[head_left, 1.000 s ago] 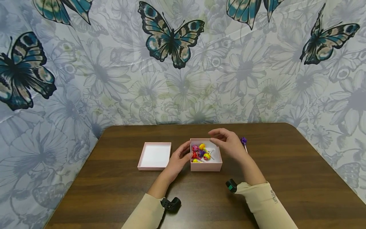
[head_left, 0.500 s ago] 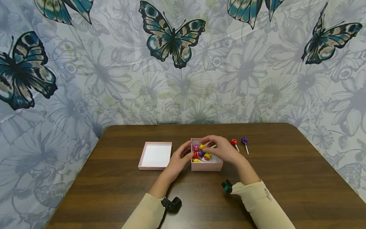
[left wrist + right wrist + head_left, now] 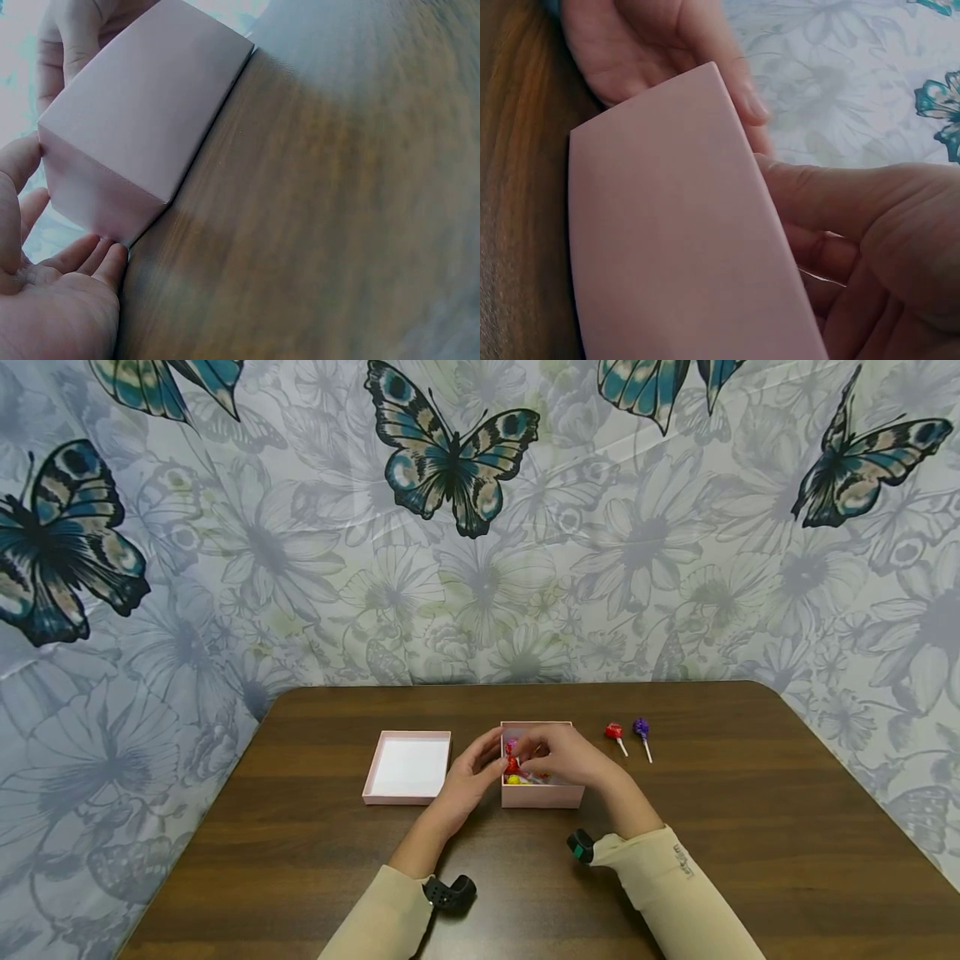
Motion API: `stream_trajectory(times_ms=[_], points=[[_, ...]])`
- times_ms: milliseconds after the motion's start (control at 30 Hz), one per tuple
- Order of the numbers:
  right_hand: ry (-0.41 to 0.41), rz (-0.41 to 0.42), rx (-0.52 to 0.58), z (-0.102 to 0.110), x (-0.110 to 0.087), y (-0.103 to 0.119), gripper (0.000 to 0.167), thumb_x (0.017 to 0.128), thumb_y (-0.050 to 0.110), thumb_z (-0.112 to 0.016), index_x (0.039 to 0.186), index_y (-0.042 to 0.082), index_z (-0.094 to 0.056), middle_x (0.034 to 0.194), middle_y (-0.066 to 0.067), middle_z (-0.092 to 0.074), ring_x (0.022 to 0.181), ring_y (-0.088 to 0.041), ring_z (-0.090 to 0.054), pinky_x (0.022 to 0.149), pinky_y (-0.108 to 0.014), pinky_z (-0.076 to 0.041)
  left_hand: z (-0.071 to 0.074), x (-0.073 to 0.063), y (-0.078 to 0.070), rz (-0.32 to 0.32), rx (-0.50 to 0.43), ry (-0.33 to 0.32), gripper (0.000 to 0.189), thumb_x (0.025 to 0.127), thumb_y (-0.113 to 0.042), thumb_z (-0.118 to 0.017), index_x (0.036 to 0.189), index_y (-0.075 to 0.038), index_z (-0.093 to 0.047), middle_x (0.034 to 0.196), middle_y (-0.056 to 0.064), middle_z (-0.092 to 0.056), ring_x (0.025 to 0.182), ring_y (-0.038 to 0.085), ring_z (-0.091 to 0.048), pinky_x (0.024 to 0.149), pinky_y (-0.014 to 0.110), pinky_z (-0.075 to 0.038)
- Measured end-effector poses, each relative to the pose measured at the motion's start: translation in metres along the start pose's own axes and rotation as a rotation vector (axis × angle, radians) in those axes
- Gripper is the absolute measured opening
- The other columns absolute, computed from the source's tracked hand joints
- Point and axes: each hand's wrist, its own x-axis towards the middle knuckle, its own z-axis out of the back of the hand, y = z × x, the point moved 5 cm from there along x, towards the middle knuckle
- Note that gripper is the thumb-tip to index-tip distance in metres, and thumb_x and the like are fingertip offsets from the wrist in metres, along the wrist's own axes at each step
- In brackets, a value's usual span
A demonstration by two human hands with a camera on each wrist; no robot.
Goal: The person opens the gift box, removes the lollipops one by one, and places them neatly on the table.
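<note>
A pink box (image 3: 543,797) stands on the table with several wrapped lollipops in it, a red one (image 3: 512,766) and a yellow one (image 3: 513,781) showing near its left wall. Against that left side rests my left hand (image 3: 468,781), fingertips on the box wall (image 3: 97,184) with the fingers loosely extended. My right hand (image 3: 573,756) reaches over the right rim and down into the box, covering most of the lollipops. In the right wrist view the box wall (image 3: 667,217) hides its fingertips, so I cannot tell whether they pinch a lollipop.
Left of the box lies its shallow pink lid (image 3: 407,767), white inside facing up. A red lollipop (image 3: 613,732) and a purple lollipop (image 3: 641,727) lie side by side on the brown table (image 3: 712,810), right of the box. A butterfly-print cloth (image 3: 480,602) hangs behind the table.
My right hand has moved left from the box's right rim and down into it, uncovering the red lollipop on the table. My left hand stays at the box's left side.
</note>
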Motion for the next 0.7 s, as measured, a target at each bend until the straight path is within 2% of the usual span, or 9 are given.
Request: stream_trajectory(times_ms=[167,433,700], points=[[0.049,0.012,-0.045,-0.004,0.004,0.002,0.007,0.089,0.004,-0.07,0.095,0.004,-0.074,0.079,-0.003,-0.067,0.061,-0.01,-0.053,0.056,-0.023,-0.048,0.0,0.0,0.0,0.004,-0.004,-0.001,0.055,0.102,-0.022,-0.058,0.153,-0.023,-0.04,0.16,0.006,-0.038,0.15,0.028,-0.033,0.121,0.051,-0.032],[0.129,-0.031,-0.076,-0.009,0.009,0.0,0.01,0.089,0.006,-0.072,0.098,0.003,-0.074,0.084,-0.004,-0.07,0.07,-0.01,-0.059,0.063,-0.022,-0.052,0.0,0.001,0.001,0.005,-0.013,0.005,0.055,0.102,-0.024,-0.059,0.154,-0.022,-0.039,0.16,0.007,-0.038,0.15,0.029,-0.032,0.12,0.052,-0.032],[0.129,-0.002,-0.178,-0.014,0.014,0.002,0.007,0.084,0.005,-0.075,0.091,0.005,-0.075,0.082,-0.001,-0.073,0.071,-0.003,-0.06,0.068,-0.019,-0.053,0.0,0.001,0.001,0.004,-0.011,-0.001,0.055,0.102,-0.023,-0.058,0.153,-0.022,-0.039,0.159,0.007,-0.039,0.15,0.028,-0.034,0.12,0.05,-0.034]])
